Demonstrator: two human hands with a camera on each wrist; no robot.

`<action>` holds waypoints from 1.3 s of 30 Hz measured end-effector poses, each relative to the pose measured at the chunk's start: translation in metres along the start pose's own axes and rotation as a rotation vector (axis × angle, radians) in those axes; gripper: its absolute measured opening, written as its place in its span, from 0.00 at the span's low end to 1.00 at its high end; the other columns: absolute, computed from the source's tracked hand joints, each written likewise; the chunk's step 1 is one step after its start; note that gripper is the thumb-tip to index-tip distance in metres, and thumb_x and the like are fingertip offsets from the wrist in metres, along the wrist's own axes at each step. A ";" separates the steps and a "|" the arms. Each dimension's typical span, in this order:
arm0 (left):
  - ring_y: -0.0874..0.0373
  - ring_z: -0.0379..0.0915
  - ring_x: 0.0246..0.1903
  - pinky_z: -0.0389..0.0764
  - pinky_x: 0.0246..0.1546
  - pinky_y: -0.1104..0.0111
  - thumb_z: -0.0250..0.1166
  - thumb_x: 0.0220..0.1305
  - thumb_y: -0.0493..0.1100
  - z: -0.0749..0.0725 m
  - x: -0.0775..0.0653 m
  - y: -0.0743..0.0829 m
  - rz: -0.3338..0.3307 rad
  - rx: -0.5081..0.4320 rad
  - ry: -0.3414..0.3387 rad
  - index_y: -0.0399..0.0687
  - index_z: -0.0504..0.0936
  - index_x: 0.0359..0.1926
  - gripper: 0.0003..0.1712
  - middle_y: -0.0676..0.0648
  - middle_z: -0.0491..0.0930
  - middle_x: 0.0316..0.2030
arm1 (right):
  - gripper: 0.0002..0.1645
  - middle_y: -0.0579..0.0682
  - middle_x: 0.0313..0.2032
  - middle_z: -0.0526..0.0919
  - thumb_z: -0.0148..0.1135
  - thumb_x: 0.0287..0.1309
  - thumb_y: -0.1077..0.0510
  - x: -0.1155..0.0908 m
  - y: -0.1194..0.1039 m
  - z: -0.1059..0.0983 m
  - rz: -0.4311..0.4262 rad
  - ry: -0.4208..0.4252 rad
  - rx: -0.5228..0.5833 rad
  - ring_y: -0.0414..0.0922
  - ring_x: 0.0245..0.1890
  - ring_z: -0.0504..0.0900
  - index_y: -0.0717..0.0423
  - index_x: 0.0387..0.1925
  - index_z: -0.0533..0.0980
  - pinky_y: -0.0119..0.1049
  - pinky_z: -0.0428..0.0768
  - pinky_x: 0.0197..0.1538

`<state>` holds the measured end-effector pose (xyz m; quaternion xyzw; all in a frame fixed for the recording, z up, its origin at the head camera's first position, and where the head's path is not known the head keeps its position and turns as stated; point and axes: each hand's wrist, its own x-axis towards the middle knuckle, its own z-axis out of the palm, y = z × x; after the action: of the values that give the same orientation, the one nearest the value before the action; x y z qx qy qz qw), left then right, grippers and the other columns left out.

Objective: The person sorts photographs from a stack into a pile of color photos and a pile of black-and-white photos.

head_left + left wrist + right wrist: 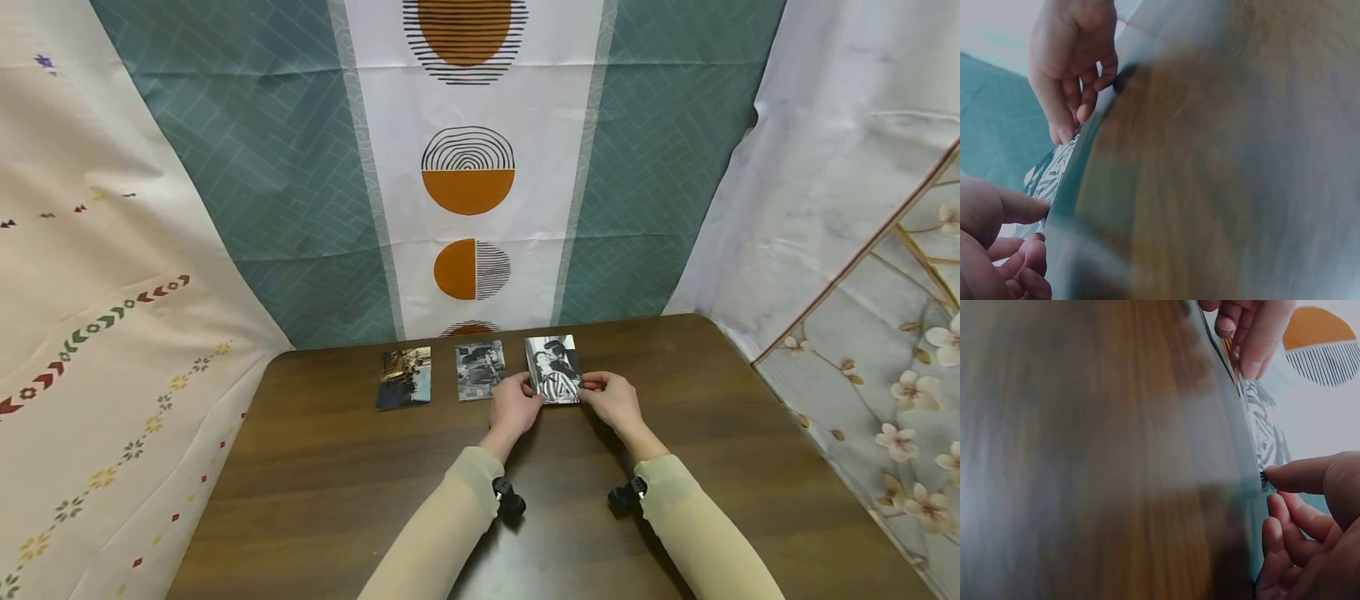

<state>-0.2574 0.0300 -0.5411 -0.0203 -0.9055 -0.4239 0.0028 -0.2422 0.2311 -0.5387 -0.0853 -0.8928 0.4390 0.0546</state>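
A black-and-white photo print of two people, one in a striped top, is held between both hands near the back edge of the table. My left hand pinches its lower left corner, the thumb on the front face in the left wrist view. At the lower right corner my right hand pinches it between thumb and fingers. The print looks thin and glossy from the side. Left of it lie a grey photo print, close to the left hand, and a colour photo print farther left.
The dark brown wooden table ends at a hanging cloth with green sides and orange circles. A patterned cream cloth hangs on the left, a floral white one on the right. Small black cameras sit at both wrists.
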 end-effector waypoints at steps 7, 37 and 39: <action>0.62 0.71 0.30 0.73 0.32 0.65 0.73 0.64 0.43 -0.033 0.004 -0.020 -0.034 -0.021 0.041 0.47 0.84 0.69 0.31 0.57 0.79 0.33 | 0.21 0.58 0.46 0.91 0.73 0.62 0.58 0.002 -0.025 0.031 -0.053 -0.020 0.053 0.55 0.48 0.88 0.65 0.54 0.86 0.49 0.81 0.55; 0.54 0.71 0.31 0.70 0.32 0.60 0.69 0.66 0.43 -0.089 0.018 -0.078 -0.135 0.038 0.100 0.44 0.83 0.68 0.29 0.51 0.77 0.33 | 0.19 0.52 0.43 0.90 0.71 0.62 0.56 0.006 -0.080 0.110 -0.053 -0.064 -0.001 0.51 0.46 0.86 0.59 0.53 0.88 0.48 0.80 0.50; 0.54 0.71 0.32 0.71 0.32 0.60 0.70 0.66 0.44 -0.089 0.018 -0.079 -0.135 0.058 0.096 0.44 0.84 0.68 0.29 0.50 0.77 0.33 | 0.19 0.52 0.42 0.90 0.71 0.62 0.56 0.006 -0.079 0.111 -0.049 -0.063 -0.009 0.51 0.45 0.86 0.59 0.53 0.88 0.47 0.80 0.50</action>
<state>-0.2800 -0.0879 -0.5444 0.0614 -0.9155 -0.3971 0.0184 -0.2756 0.0988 -0.5430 -0.0500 -0.8977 0.4362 0.0367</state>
